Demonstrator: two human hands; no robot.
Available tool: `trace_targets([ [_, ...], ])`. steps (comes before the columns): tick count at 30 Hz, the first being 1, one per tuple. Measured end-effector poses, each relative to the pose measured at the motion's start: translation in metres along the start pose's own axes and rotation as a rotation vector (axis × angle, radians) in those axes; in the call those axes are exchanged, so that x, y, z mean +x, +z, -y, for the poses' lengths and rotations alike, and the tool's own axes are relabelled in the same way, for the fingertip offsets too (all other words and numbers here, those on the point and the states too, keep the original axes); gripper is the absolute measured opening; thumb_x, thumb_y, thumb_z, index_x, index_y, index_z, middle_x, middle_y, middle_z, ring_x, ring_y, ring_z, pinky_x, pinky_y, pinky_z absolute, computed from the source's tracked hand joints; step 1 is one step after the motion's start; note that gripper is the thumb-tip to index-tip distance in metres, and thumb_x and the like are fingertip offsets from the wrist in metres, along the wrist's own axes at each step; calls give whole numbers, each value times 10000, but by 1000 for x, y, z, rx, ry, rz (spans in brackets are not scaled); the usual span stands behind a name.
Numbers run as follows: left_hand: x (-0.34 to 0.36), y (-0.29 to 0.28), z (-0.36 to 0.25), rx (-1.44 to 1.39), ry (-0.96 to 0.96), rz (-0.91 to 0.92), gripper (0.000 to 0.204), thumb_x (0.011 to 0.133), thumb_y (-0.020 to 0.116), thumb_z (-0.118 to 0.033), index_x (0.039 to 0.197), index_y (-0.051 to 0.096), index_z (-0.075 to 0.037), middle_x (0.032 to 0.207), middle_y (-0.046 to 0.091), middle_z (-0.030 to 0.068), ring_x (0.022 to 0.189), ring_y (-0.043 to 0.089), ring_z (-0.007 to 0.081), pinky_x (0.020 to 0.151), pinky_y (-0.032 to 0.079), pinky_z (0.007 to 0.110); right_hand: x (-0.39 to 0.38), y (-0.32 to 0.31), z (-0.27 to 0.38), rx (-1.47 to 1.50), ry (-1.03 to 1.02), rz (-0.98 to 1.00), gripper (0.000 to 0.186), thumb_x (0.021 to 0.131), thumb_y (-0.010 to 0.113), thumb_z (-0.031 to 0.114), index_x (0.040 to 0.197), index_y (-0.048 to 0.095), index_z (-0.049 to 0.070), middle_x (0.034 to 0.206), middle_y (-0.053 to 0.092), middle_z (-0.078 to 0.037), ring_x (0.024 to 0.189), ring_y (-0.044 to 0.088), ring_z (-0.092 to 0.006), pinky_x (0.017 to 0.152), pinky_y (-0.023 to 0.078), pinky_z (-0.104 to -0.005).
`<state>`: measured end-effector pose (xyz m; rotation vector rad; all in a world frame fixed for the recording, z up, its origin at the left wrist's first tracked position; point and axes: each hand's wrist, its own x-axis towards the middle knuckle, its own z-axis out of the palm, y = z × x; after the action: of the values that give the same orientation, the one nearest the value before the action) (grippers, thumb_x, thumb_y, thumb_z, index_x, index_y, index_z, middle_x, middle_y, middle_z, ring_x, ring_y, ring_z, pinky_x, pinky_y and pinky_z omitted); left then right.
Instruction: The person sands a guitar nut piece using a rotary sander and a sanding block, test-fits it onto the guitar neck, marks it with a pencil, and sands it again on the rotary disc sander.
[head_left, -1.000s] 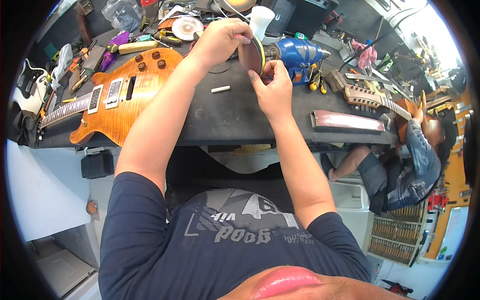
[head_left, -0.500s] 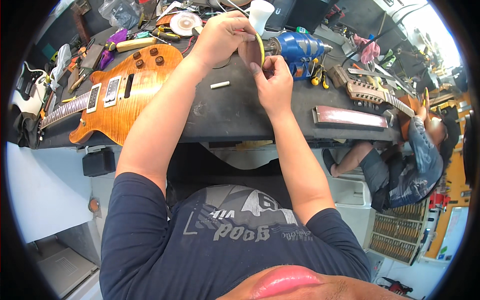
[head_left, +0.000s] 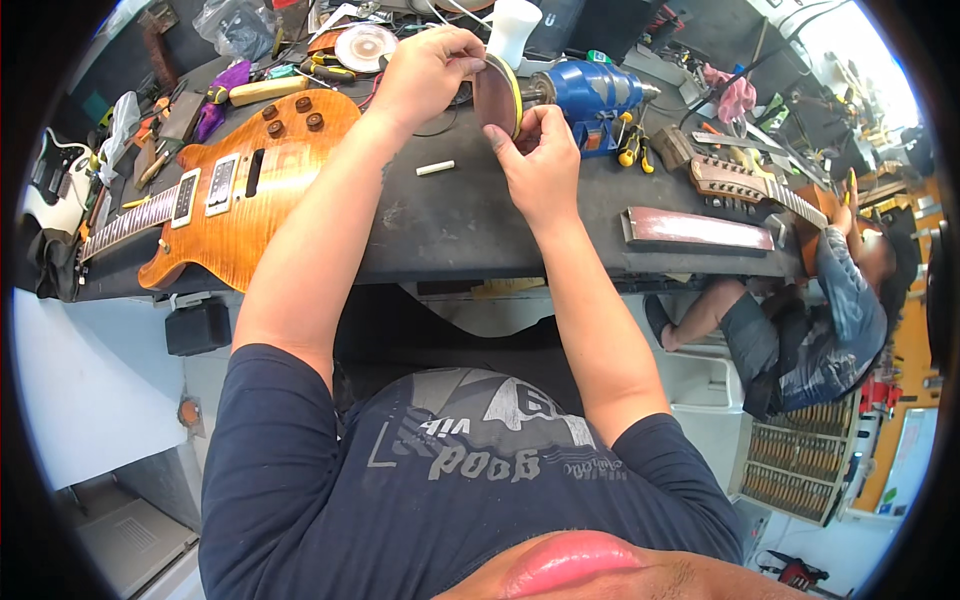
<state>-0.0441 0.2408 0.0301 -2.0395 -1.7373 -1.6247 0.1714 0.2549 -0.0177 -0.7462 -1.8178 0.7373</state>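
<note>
A round sanding disc (head_left: 494, 98) with a brown face and a yellow rim stands on edge at the spindle of a blue motor tool (head_left: 595, 92). With fingers closed, my left hand (head_left: 432, 72) pinches the disc's upper left edge. My right hand (head_left: 538, 160) grips its lower edge, thumb on the brown face and curled fingers behind. Part of the rim is hidden by my fingers. A short white stick (head_left: 435, 168) lies on the dark bench between my forearms. Behind the disc rises a white, bottle-like object (head_left: 513, 32).
An amber electric guitar (head_left: 265, 190) lies at left. To the right are a long sanding block (head_left: 697, 231), yellow-handled pliers (head_left: 629, 155) and a guitar headstock (head_left: 735, 180). Tools clutter the bench's back. Another person (head_left: 820, 320) sits at far right.
Both my hands have shifted slightly left, and the disc has turned a little so more of its brown face shows. My grip on it stays.
</note>
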Motion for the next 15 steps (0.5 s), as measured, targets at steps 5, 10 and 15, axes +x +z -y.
trace_targets([
  [5,-23,-33,-22,194,121,75,133,966,722,18,1095,739,-4,967,752,153,911,745,303,846,581,415,-3,-4,-16,65,36,70,416,873,944,182,1061,609,23,975,631,-87,830,636,-199,733,567,-361],
  [10,-54,-64,-35,131,-40,0,191,979,663,89,1132,731,-1,944,730,151,910,749,281,850,593,405,-5,1,-31,226,18,98,504,886,938,182,1233,609,23,1096,673,-96,928,695,-188,792,605,-343],
  [15,-47,-85,-25,-84,-178,120,210,1098,585,61,1236,721,-19,1053,765,77,981,736,158,918,643,329,-6,11,-35,185,-86,86,634,926,910,95,1408,503,31,1277,672,-128,1086,720,-176,880,639,-325],
])
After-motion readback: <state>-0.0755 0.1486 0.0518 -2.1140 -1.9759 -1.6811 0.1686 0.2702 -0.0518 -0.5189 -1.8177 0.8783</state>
